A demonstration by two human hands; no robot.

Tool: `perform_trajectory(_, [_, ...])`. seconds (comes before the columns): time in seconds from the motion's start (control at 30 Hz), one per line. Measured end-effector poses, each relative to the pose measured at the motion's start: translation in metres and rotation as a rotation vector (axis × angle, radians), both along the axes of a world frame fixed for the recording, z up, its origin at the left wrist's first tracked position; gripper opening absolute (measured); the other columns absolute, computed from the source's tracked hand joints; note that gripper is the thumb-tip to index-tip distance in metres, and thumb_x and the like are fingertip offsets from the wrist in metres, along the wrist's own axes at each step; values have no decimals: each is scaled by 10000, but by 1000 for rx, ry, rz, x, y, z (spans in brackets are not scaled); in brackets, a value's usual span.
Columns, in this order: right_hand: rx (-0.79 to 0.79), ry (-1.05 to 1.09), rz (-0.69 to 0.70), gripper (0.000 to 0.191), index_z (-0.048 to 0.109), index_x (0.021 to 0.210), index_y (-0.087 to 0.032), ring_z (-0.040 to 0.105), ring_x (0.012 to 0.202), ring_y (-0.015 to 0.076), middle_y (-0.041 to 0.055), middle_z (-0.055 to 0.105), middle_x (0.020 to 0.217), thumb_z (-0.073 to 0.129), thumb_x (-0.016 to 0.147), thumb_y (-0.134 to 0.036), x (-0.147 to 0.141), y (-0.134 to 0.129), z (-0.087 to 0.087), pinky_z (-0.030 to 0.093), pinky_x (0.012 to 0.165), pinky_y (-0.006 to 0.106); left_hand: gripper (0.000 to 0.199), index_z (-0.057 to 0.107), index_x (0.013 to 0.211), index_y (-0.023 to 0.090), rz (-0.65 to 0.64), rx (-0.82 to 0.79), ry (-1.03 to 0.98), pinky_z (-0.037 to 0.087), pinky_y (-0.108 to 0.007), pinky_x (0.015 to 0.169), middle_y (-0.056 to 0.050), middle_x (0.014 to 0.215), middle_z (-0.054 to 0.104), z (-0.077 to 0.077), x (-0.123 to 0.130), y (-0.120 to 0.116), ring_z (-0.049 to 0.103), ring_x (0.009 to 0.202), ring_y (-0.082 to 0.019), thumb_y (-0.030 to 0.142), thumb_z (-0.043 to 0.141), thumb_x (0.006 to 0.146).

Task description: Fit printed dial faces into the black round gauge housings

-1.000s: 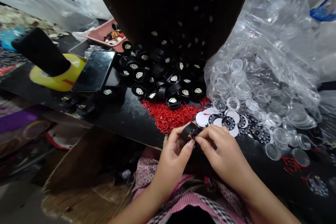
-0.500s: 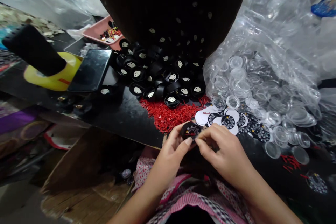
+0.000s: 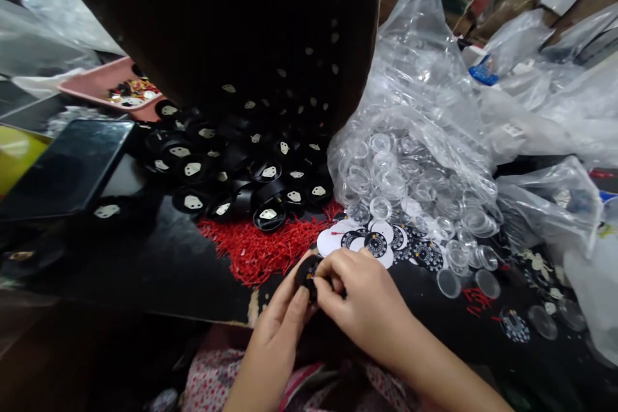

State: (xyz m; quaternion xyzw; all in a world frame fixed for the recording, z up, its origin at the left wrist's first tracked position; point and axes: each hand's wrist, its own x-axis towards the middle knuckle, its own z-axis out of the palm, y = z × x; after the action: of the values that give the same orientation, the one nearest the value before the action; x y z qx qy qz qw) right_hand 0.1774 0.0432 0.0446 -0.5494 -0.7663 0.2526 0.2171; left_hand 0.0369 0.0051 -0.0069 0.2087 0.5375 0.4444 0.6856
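Note:
My left hand (image 3: 282, 315) grips a small round black gauge housing (image 3: 305, 272) by its rim, just over the front edge of the table. Thumb and index finger of my right hand (image 3: 355, 283) are pinched together at the face of that housing; whatever they hold there is too small to make out. Behind my hands lies a heap of thin red pointers (image 3: 258, 248). Printed black dial discs (image 3: 427, 254), some turned white side up, are spread beyond my right hand. Many black housings (image 3: 193, 170) with cream inserts are piled behind the red heap.
A plastic bag (image 3: 410, 90) spills clear round covers (image 3: 386, 174) at the right. A large dark container (image 3: 222, 19) looms over the back. To the left are a phone (image 3: 67, 164), a pink tray (image 3: 84, 82) of small parts and a yellow tape roll (image 3: 17, 154).
The view has swung to the right, so the table's contents sit further left. My right fingers have moved over the housing's face, where the red pointer showed before.

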Motion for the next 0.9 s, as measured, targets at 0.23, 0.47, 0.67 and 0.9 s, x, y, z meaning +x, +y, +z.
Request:
perform_trajectory(0.23, [135, -372, -394, 363, 618, 1201, -152, 622, 1007, 303, 180, 606, 1216, 608, 872, -303, 76, 54, -20, 451, 867, 475, 324, 670, 1181, 275, 8, 31, -220, 490, -476, 1050, -37, 1344, 651, -5, 1, 6, 606, 1236, -257, 394, 641, 881])
perform_trajectory(0.47, [184, -318, -362, 327, 654, 1146, -119, 649, 831, 241, 113, 693, 932, 504, 891, -256, 101, 54, -32, 483, 842, 405, 289, 645, 1178, 274, -50, 63, -258, 464, -528, 1047, -39, 1254, 707, -9, 4, 9, 659, 1159, -243, 387, 569, 923])
perform_trajectory(0.67, [358, -163, -465, 213, 640, 995, -161, 594, 752, 193, 77, 635, 908, 525, 853, -270, 101, 42, -27, 487, 775, 363, 308, 654, 1149, 246, -79, 59, -250, 451, -539, 1046, -67, 1181, 738, -2, 3, 10, 688, 1104, -267, 423, 577, 909])
perform_trajectory(0.9, [357, -25, -554, 157, 603, 939, -190, 562, 698, 173, 43, 609, 865, 586, 816, -287, 99, 28, -26, 493, 722, 354, 319, 649, 1144, 244, -100, 48, -237, 467, -513, 1035, -71, 1181, 736, -1, 0, 12, 685, 1109, -261, 444, 555, 914])
